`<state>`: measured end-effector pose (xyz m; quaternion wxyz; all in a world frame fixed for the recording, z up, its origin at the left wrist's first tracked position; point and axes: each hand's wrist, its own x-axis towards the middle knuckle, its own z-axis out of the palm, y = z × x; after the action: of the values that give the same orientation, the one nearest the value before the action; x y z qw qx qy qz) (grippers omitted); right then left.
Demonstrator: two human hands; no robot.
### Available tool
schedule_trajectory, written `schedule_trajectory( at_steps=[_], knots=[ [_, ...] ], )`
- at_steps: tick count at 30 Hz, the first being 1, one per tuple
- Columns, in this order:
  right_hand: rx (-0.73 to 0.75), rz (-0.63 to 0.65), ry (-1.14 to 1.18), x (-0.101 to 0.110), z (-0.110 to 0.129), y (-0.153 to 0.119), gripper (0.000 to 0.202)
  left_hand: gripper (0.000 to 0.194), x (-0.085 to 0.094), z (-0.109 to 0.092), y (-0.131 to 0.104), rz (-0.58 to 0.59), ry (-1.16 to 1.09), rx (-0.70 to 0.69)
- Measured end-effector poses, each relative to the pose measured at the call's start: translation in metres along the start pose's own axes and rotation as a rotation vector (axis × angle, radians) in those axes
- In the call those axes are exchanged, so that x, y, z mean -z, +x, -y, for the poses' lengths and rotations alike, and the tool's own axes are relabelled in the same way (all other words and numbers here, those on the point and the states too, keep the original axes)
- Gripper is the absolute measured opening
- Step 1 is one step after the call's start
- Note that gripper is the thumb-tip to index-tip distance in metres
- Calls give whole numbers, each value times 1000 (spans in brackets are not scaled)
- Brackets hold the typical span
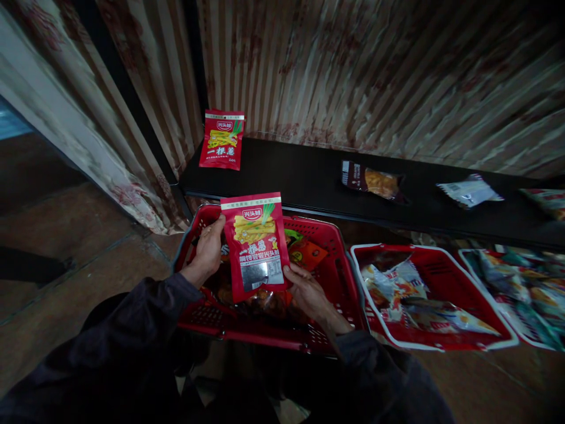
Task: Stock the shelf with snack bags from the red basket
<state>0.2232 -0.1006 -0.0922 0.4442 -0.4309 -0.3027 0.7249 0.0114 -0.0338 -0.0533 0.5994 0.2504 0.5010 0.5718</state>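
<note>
Between my two hands is a red snack bag (pixel 255 244) with yellow sticks and a green onion printed on it. My left hand (pixel 209 250) grips its left edge, and my right hand (pixel 306 291) pinches its lower right edge. The bag is held above a red basket (pixel 329 235) that contains an orange packet (pixel 311 254) and other packaged food, partly hidden by the bag. A similar red bag (pixel 222 140) leans upright at the left end of the black shelf (pixel 291 171).
Farther right on the shelf lie a brown bread packet (pixel 373 180) and a white packet (pixel 470 191). A white-rimmed red basket (pixel 445 259) with snack bags stands right of the first, with another basket (pixel 498 294) beyond. Striped curtains (pixel 309 70) hang behind.
</note>
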Motion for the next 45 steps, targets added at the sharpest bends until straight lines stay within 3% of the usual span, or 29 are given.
schedule_trajectory(
  at_steps=[3, 6, 11, 18, 23, 28, 37, 45],
  knots=[
    [19, -11, -8, 3, 0, 1, 30, 37, 2, -7, 6, 45, -22, -85],
    [42, -53, 3, 6, 0, 3, 30, 39, 3, -9, 5, 132, -15, -28],
    [76, -163, 48, 9, 5, 6, 30, 34, 7, 8, -4, 158, 142, 80],
    [77, -195, 70, 12, 9, 4, 32, 43, 5, 23, -13, 445, 255, 108],
    [77, -197, 94, 12, 7, 5, 32, 44, 2, 26, -12, 378, 190, 112],
    [91, -185, 81, 10, 10, 6, 30, 43, 2, 22, -14, 382, 209, 138],
    [158, -248, 132, 17, 9, 10, 30, 33, 5, 23, -21, 566, 363, 235],
    [176, -130, 120, 9, 18, 3, 38, 32, 6, 24, -18, 548, 400, 208]
  ],
)
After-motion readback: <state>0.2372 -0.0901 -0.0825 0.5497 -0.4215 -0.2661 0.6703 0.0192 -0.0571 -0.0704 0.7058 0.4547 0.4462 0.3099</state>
